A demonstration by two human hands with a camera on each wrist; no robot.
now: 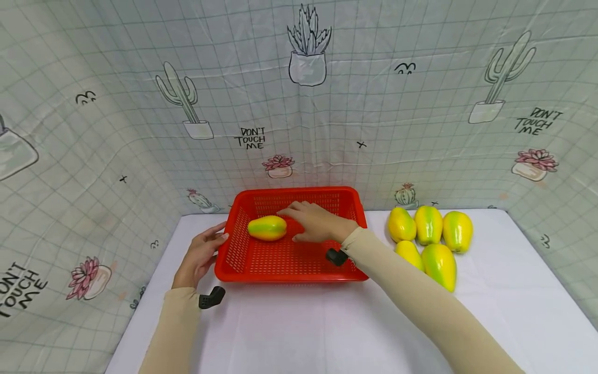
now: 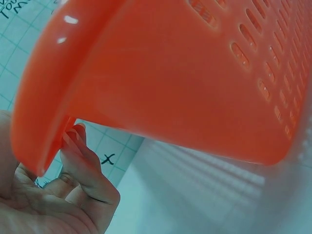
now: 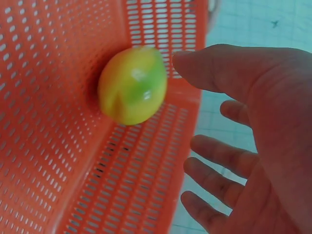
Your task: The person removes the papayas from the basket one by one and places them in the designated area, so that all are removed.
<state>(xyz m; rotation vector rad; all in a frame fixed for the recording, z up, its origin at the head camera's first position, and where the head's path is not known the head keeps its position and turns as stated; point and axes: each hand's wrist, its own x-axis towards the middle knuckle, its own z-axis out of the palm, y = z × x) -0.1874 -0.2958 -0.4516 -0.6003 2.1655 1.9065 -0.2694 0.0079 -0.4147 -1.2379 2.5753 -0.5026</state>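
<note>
A red plastic basket (image 1: 289, 259) with slotted walls stands on the table. Inside it, toward the left, lies one glossy yellow-green fruit (image 1: 267, 228), shaped like a mango or papaya; the right wrist view shows this fruit (image 3: 133, 87) on the slotted floor, near a wall. My left hand (image 1: 201, 255) holds the basket's left rim, thumb on top and fingers curled beneath, as the left wrist view shows. Over the basket, just right of the fruit, hovers my right hand (image 1: 320, 222), its fingers spread and nothing in them.
Several similar yellow-green fruits (image 1: 429, 224) lie grouped on the white table (image 1: 289, 332), right of the basket. Behind the basket rises a grid-patterned cloth (image 1: 327, 114) with plant drawings, which also hangs along both sides.
</note>
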